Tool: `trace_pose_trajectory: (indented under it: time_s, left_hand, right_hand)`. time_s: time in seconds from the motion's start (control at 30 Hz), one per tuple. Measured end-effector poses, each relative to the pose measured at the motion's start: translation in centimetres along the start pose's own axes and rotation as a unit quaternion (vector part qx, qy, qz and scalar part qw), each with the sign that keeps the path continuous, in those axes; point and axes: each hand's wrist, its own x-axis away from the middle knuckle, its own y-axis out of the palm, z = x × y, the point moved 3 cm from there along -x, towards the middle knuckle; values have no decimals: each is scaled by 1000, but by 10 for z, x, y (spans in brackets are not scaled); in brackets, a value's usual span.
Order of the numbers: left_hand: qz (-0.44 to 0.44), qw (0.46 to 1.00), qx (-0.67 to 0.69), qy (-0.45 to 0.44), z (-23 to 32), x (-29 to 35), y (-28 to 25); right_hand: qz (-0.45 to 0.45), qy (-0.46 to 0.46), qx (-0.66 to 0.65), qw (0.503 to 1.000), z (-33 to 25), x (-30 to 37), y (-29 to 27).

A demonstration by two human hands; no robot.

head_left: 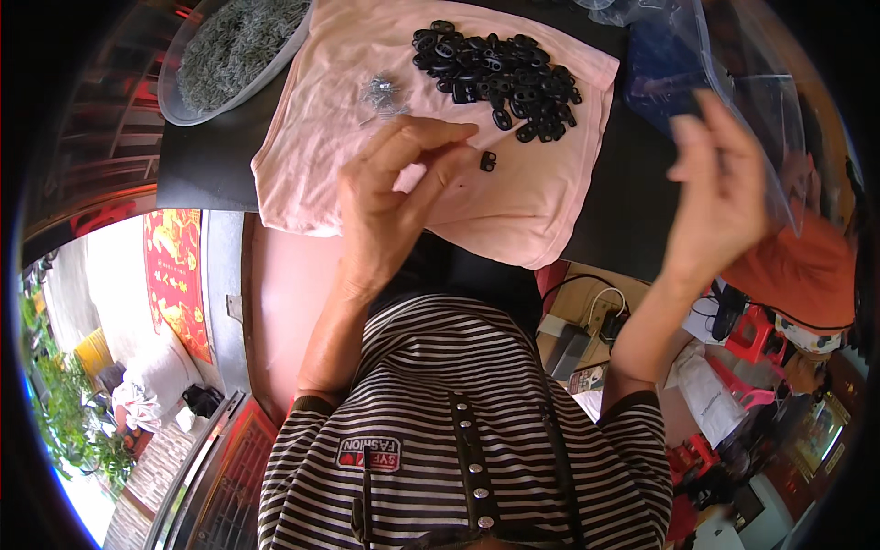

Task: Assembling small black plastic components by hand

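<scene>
My left hand is over the pink cloth, thumb and forefinger brought together in a pinch. Whatever lies between those fingertips is too small to make out. Just beyond them is a small black piece with holes; I cannot tell whether they touch it. My right hand is raised at the right, near a clear plastic bin, slightly blurred, its thumb and fingers apart with nothing visible in them. A pile of small black oval two-holed pieces covers the cloth's far right part. Left of it lies a little cluster of thin silver metal bits.
A clear tub heaped with small silver metal pieces stands at the far left of the dark table. Below the table's right side are a wooden surface with cables and red plastic stools. An orange sleeve shows beyond my right arm.
</scene>
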Motion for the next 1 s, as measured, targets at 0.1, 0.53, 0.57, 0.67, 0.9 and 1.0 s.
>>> trace_pose_trajectory:
  time_s: [0.1, 0.53, 0.57, 0.67, 0.9, 1.0]
  left_hand:
    - [25, 985, -170, 30, 0, -9, -12]
    - [54, 962, -266, -19, -4, -12, -40]
    - [60, 960, -273, -23, -2, -8, -37]
    - [-6, 981, -193, -35, -5, 1, -14]
    - [-35, 989, -131, -52, -9, 25, -1]
    - [-24, 994, -86, -65, -16, 29, -4]
  right_hand:
    - [106, -108, 43, 988, 18, -43, -28]
    - [-65, -138, 77, 985, 4, 1, 5]
    - [-150, -95, 56, 983, -1, 15, 27]
    - [-283, -26, 13, 959, 3, 49, 62]
    - [-315, -22, 61, 947, 7, 75, 77]
    - [-319, -36, 58, 945, 5, 77, 78]
